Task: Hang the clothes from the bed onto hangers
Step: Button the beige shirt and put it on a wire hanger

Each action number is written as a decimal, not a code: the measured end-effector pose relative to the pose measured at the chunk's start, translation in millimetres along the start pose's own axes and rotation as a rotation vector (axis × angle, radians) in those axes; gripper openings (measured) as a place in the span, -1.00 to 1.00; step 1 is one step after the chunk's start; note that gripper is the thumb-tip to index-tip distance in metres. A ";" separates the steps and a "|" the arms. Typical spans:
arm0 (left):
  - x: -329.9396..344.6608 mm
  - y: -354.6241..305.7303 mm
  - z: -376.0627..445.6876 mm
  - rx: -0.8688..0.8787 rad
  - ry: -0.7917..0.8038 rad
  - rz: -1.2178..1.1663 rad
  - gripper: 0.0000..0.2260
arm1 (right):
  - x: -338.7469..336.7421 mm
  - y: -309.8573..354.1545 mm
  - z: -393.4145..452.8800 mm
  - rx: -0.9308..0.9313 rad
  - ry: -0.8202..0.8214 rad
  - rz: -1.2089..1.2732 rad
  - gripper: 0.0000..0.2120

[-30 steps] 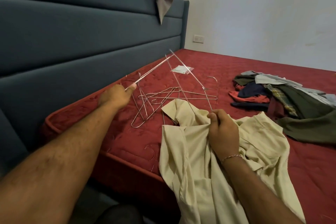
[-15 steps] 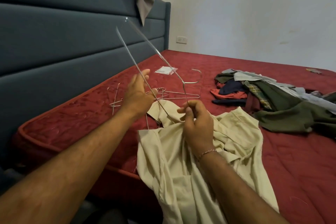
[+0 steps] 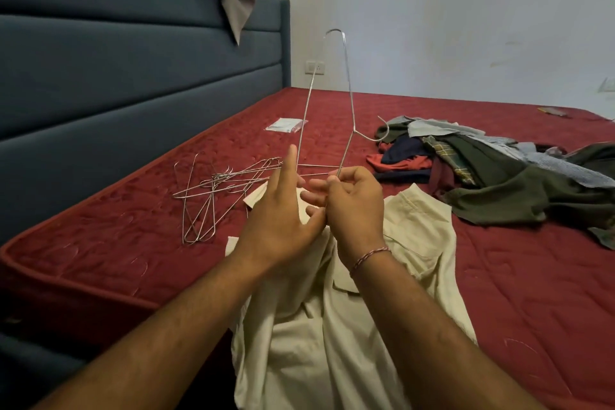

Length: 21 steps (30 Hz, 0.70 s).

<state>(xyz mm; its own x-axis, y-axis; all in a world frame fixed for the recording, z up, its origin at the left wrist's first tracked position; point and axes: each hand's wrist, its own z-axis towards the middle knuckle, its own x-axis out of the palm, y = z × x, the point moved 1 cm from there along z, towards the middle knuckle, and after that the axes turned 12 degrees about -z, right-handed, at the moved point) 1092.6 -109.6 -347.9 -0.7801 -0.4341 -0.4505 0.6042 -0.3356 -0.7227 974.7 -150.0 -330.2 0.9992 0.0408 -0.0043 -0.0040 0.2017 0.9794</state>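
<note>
While the right hand [image 3: 354, 206] pinches one end of a wire hanger [image 3: 346, 83] between curled fingers and thumb, the hanger stands nearly upright above both hands, one rounded end at the top and its hook jutting out to the right toward the clothes. The left hand [image 3: 279, 220] is held beside the hanger's other long wire with its fingers straight and its forefinger raised; whether it touches the wire I cannot tell. Both hands hover over a cream shirt [image 3: 332, 326], which lies partly on the red mattress of the bed [image 3: 499, 276] and hangs over its near edge. Left of the hands, a loose heap of spare wire hangers [image 3: 206, 193] lies on the mattress. To the right, well apart from the shirt's collar, sits a pile of clothes [image 3: 482, 170] in dark green, navy, red and plaid. A small clear packet [image 3: 286, 125] lies farther back, near the blue padded headboard [image 3: 116, 83].
</note>
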 end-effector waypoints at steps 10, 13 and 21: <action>-25.3 -3.3 32.6 -0.062 -0.040 0.320 -0.51 | -55.7 -7.2 1.4 -0.500 -0.024 -0.619 -0.91; -64.0 0.2 43.9 -0.075 0.072 0.274 -0.70 | -107.1 -39.6 11.2 -0.352 -0.093 -1.115 -0.81; -132.2 -5.8 50.4 -0.168 0.477 0.363 -0.82 | -143.3 -65.3 29.8 0.064 0.175 -1.190 -0.73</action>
<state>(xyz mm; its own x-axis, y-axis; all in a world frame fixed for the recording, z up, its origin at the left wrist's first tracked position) 1200.4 -92.5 -257.7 -0.5401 -0.0613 -0.8394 0.8408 -0.0837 -0.5349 833.1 -198.1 -387.5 0.3567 -0.0044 -0.9342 0.9233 0.1541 0.3518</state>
